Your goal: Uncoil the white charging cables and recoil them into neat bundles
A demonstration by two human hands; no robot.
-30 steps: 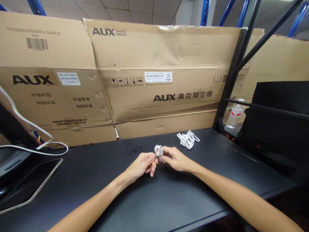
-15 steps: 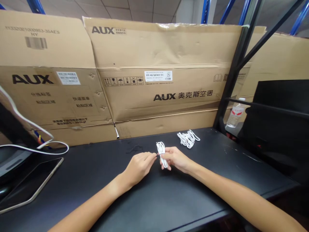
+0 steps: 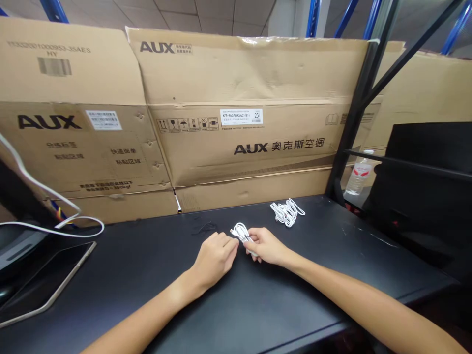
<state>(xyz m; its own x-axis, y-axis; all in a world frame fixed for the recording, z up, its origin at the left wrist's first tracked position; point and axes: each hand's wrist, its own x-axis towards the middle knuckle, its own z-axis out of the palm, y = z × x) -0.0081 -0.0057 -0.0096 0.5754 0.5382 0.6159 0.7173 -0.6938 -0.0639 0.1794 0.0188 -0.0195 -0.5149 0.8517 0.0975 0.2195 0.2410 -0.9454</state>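
Flattened cardboard cartons (image 3: 239,73) printed with the AUX brand and Chinese lettering stand on edge along the far side of a black-topped workbench (image 3: 295,305) — they fill most of the view, with white barcode labels (image 3: 241,117) on their sides. Above them show pale ceiling tiles (image 3: 217,12) and blue steel racking uprights (image 3: 313,19), while a black metal frame (image 3: 354,118) rises near the bench's right end, beside a plastic water bottle (image 3: 357,176) and a large black panel (image 3: 420,147) — the light is even and indoor.
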